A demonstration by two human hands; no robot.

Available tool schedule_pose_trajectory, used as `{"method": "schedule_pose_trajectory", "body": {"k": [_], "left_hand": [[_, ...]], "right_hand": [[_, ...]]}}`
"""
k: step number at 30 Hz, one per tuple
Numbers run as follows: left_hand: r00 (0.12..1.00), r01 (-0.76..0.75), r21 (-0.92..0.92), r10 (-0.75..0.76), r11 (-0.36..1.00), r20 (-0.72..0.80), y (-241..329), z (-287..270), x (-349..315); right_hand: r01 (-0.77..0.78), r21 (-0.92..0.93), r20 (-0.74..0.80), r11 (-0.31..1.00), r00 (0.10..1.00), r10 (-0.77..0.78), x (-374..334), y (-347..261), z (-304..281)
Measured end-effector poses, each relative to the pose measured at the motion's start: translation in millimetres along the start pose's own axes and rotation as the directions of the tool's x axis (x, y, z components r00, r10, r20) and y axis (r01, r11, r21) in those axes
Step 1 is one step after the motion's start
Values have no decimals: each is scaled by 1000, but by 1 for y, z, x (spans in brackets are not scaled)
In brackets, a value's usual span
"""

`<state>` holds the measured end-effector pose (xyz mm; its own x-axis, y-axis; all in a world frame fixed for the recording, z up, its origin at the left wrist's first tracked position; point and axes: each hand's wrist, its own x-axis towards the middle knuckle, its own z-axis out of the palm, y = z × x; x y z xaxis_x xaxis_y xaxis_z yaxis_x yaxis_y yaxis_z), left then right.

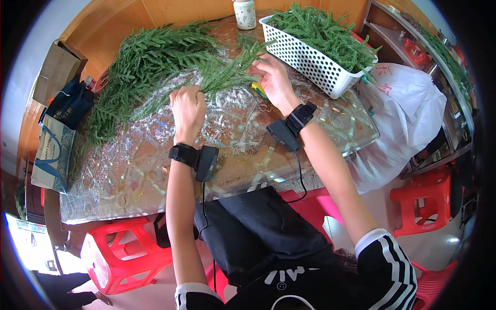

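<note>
A green artificial pine branch (pixel 225 74) is stretched between my two hands above the table. My left hand (pixel 187 111) is closed, its fingers pinching the branch's near left end. My right hand (pixel 274 82) has its fingers curled at the branch's far right part, thumb side toward the needles. Just by that palm shows a small yellow and green thing (pixel 259 90); whether it lies on the table or touches the hand I cannot tell. A big heap of similar branches (pixel 150 62) lies at the far left.
A white perforated basket (pixel 315 62) full of green branches stands at the far right, beside a patterned bottle (pixel 244 14). White bits are scattered over the table (pixel 144 181). Paper bags (pixel 53 152) stand at the left edge, a white sack (pixel 408 113) at the right. Red stools (pixel 126 253) are below.
</note>
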<state>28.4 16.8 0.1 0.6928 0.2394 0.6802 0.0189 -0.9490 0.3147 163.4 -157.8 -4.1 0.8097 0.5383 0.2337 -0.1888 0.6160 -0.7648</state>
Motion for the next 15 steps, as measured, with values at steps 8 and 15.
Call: {"method": "schedule_pose_trajectory", "body": {"k": [8, 15], "left_hand": [[999, 44, 75, -43, 996, -10, -1, -2, -1], [922, 38, 156, 26, 987, -387, 5, 1, 6]], "right_hand": [[-70, 51, 44, 996, 997, 68, -1, -1, 1], [50, 21, -60, 999, 997, -49, 4, 6, -2]]}}
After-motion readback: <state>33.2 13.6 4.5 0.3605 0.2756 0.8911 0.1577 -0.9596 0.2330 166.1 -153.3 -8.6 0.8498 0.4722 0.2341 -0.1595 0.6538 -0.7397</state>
